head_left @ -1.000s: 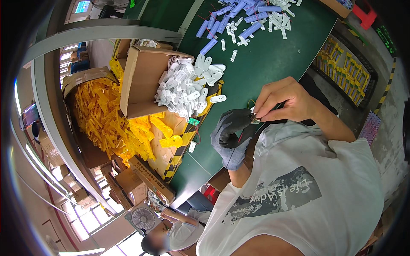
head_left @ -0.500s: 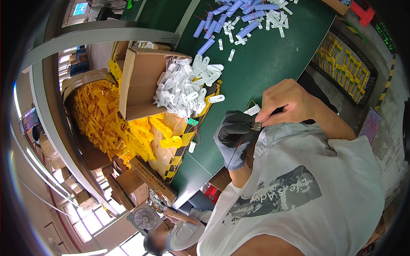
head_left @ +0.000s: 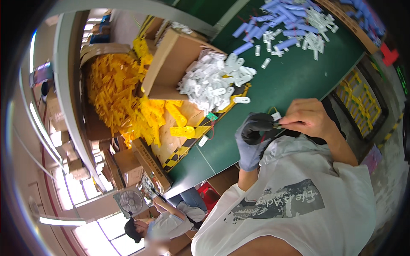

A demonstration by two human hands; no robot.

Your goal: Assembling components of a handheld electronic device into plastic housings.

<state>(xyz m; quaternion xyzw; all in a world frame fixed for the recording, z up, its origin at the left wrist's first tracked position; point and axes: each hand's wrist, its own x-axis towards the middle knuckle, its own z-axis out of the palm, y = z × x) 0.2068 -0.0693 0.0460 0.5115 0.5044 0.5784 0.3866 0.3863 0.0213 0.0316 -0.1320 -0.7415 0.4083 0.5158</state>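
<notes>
My left hand [head_left: 253,138], in a grey glove with black-coated fingers, is closed in a pinch, thumb and forefinger forming a ring. My bare right hand [head_left: 308,117] pinches close against those fingertips. Between the two hands is a small dark part with a metallic glint [head_left: 277,126], too small to name; fingers cover most of it. Just beyond it lies a small white piece [head_left: 276,116] with a thin yellow wire. To the left on the green table [head_left: 232,147] are a little green circuit board [head_left: 212,116] and a white connector-like piece [head_left: 203,141] beside a red wire.
White oval plastic covers [head_left: 209,83] spill from a cardboard box [head_left: 164,64]. Yellow plastic pieces [head_left: 115,96] heap at the left. Blue-wrapped cylinders [head_left: 288,19] and white strips [head_left: 316,40] lie at the far side. A black crate [head_left: 358,104] stands right; another person [head_left: 171,222] sits lower left.
The whole view has shifted, moving the table and hands rightward in the picture. My right fingers are straighter now, and the gloved thumb and forefinger show a rounder ring. Both hands stay together.
</notes>
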